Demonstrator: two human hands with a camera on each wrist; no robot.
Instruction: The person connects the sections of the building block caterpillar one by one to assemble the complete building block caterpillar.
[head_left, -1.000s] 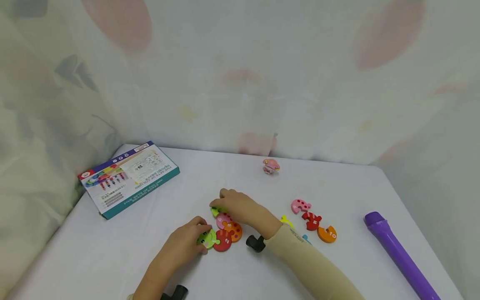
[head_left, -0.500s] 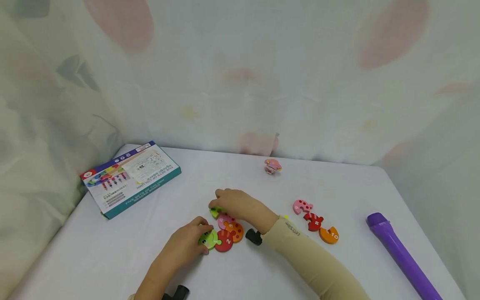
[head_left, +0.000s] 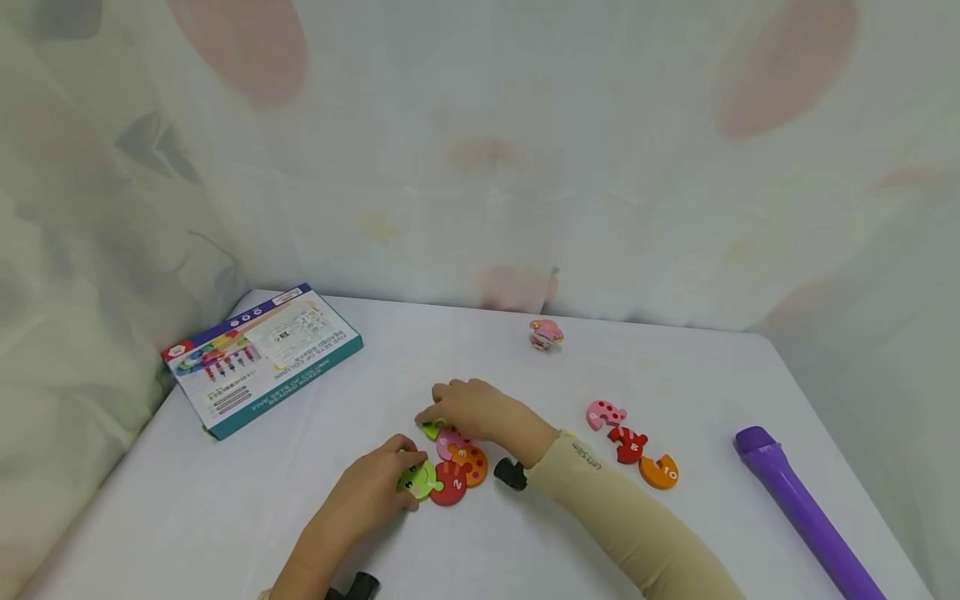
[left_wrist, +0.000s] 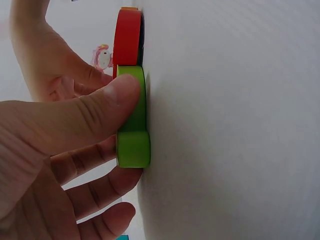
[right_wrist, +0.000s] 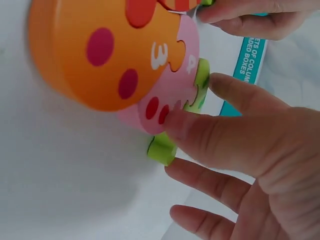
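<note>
Two hands, one number chain, white table [head_left: 465, 558]: L hand [head_left: 378, 479] pinches a green smiley pc [head_left: 417, 481] left of the orange 3 pc [head_left: 472, 469], thumb against its side wall, outer fingers loosely spread. R hand [head_left: 480, 408], beyond the 3 pc, pinches a 2nd green pc [right_wrist: 162, 149] betw. thumb & index, remaining fingers apart; the thumb tip overlaps the pink 4 pc [right_wrist: 172, 97], so whether that joint is fully seated can't be told. The red 2 pc [head_left: 449, 486], just left of & nearer than the 3 pc, touches both it & the smiley pc. Risk, as judged: uneven R thumb pressure could tip the pink 4 pc or pop its tab; a tug by either hand might bow the chain & part it at the 3 pc. The blk wrist mount [head_left: 511, 475], just right of the 3 pc, could knock it if the wrist swings in. Table's far edge runs well beyond the 3 pc, past a pink toy [head_left: 546, 333]; a box [head_left: 262, 358] lies beyond & left. Most room: nearside & left of the 3 pc. To its right: R sleeve [head_left: 622, 517], then a pink pc [head_left: 602, 413], red pc [head_left: 628, 445] & orange 10 pc [head_left: 658, 474], w/ a purple tube [head_left: 806, 508] farthest out, nr the right edge.
</note>
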